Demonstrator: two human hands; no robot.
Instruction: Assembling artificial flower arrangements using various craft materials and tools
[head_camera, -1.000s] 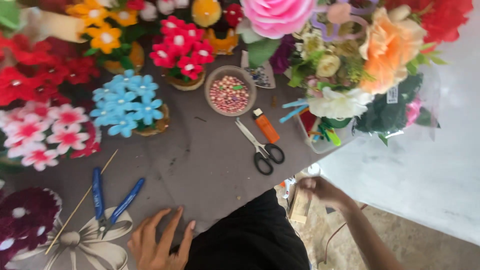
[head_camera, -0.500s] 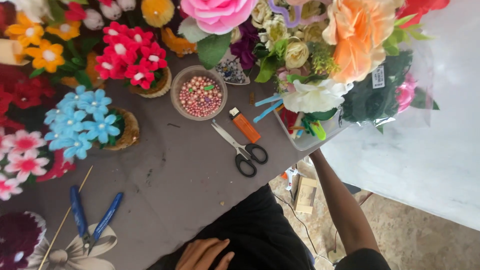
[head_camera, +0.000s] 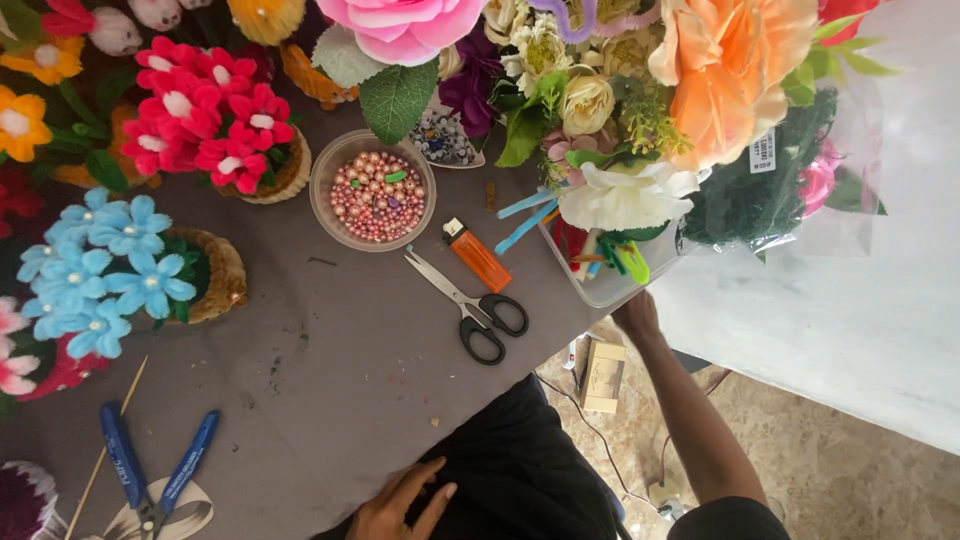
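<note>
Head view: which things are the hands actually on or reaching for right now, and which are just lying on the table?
In hand or nearest:
- right hand under the clear plastic box of coloured pipe cleaners
- left hand resting at the table edge

Lying about:
- scissors
- orange lighter
- bowl of beads
- blue-handled pliers
- wooden stick
- small cardboard box on the floor

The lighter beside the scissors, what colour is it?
The lighter is orange with a silver top, clearest in the head view.

Bare forearms, black clothing, dark sleeve edge
</note>
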